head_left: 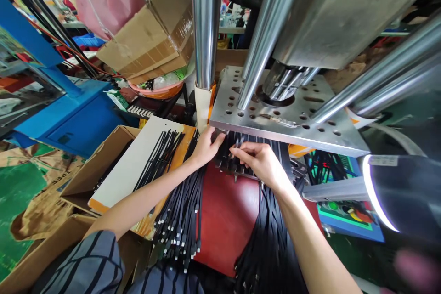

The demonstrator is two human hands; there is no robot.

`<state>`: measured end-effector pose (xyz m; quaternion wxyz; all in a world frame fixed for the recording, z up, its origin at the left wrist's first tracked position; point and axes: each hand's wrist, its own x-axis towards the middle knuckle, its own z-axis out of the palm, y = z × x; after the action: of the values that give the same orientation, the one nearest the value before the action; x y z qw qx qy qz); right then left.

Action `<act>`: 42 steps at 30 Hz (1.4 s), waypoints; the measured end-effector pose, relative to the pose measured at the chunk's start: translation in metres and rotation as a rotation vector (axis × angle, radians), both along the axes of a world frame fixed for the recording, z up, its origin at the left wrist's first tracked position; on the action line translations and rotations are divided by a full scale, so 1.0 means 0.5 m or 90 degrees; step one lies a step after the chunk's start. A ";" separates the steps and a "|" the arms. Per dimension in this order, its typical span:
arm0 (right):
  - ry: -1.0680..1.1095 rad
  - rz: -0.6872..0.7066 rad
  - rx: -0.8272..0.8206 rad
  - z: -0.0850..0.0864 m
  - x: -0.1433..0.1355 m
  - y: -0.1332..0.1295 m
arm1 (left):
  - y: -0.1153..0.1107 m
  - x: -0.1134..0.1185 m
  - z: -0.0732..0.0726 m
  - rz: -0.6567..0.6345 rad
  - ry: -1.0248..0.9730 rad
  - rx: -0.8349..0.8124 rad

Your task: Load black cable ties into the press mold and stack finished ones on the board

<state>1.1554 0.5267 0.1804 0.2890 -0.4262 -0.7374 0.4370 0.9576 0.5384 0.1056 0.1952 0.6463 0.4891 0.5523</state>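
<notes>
Under the front edge of a steel press plate, both hands are at a dark fixture with black strips in it. My left hand is at the fixture's left end, thumb and fingers bent close together; what they hold, if anything, is hidden. My right hand pinches at the fixture's middle, on something too small to make out. Black cables with pale ends hang left of the red surface. More black cables lie beneath my right forearm.
A white board with black strips lies at the left on a cardboard box. Steel columns rise around the plate. At the right are a lamp and a blue tray. A blue cabinet stands far left.
</notes>
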 end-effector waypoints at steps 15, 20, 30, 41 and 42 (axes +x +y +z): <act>-0.016 -0.065 0.064 -0.084 -0.025 0.097 | -0.100 -0.058 0.006 -0.148 0.629 0.284; 0.006 -0.060 0.087 -0.080 -0.031 0.095 | -0.142 -0.029 0.014 -0.114 0.655 0.186; -0.349 -0.061 0.410 -0.061 0.006 -0.040 | -0.185 0.022 0.034 -0.065 0.704 0.017; -0.620 -0.137 0.449 -0.034 -0.076 0.041 | -0.041 0.003 0.090 -0.077 0.650 0.004; -0.616 -0.131 0.457 -0.038 -0.076 0.053 | -0.026 0.001 0.089 -0.072 0.647 0.007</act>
<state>1.1174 0.5533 0.1616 0.0875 -0.5216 -0.8412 -0.1126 0.9582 0.5252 0.1501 -0.0410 0.8598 0.4835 0.1591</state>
